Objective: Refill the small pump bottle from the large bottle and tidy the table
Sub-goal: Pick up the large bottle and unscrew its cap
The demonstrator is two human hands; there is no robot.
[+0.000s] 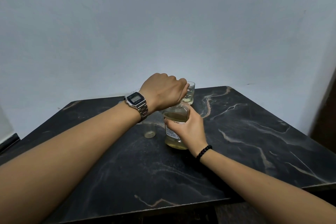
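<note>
Nearest to the viewer two bare forearms reach over a dark table (254,151) with pale marble veins. The right wrist wears a bracelet of black beads (204,152), and the right hand (189,129) is curled round the side of the large bottle (175,132), with the thumb across its label and the other fingers wrapped behind it. This bottle is clear, stands upright on the table near the middle, and holds a yellowish liquid up to about its shoulder. Just beside it, on its left, stands a small clear bottle (149,131); its neck is hidden behind the left forearm, so I cannot tell if a pump is on it, and only a little yellowish liquid shows at its bottom. The left wrist wears a silver digital watch (136,101). The left hand (163,92) is above the large bottle, its back turned up and its fingers bent down over the top of the bottle; they seem to grip the cap, but the cap itself is covered by the hand. Behind the hand, near the far edge of the table, stands a drinking glass (190,92). Beyond the table is a plain pale wall (163,23).
</note>
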